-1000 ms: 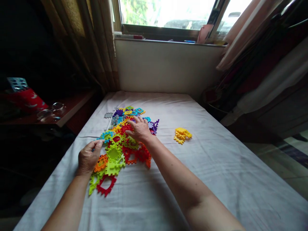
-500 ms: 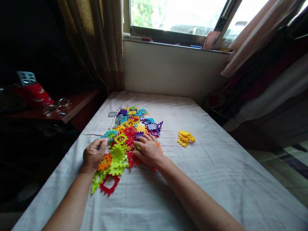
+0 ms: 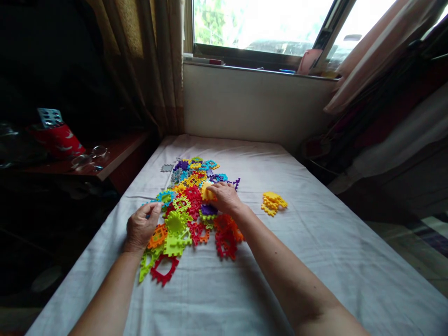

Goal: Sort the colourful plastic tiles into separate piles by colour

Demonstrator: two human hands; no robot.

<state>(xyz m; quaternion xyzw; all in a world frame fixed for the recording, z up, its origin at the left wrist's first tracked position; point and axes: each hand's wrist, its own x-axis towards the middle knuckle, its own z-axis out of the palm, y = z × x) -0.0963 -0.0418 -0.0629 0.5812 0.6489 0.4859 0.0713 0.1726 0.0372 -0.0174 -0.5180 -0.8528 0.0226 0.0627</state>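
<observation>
A heap of plastic interlocking tiles with toothed edges lies on the sheet, in red, green, orange, yellow, blue, purple and grey. My right hand reaches over the heap's right side, its fingertips closed at the edge of a yellow interlocking tile. At the left edge my left hand rests with thumb and fingers pinched together; whatever they hold is hidden. Near it are a blue tile, an orange tile and a light green tile. Below my right wrist sit red tiles.
A small pile of yellow tiles lies apart on the right of the white sheet. To the left, a wooden desk carries glasses and a red container. A window stands behind; clothes hang at right.
My right hand has moved up and away from the purple and green tiles to the yellow one, uncovering red and orange tiles. My left hand keeps its place by the heap; the view has shifted slightly.
</observation>
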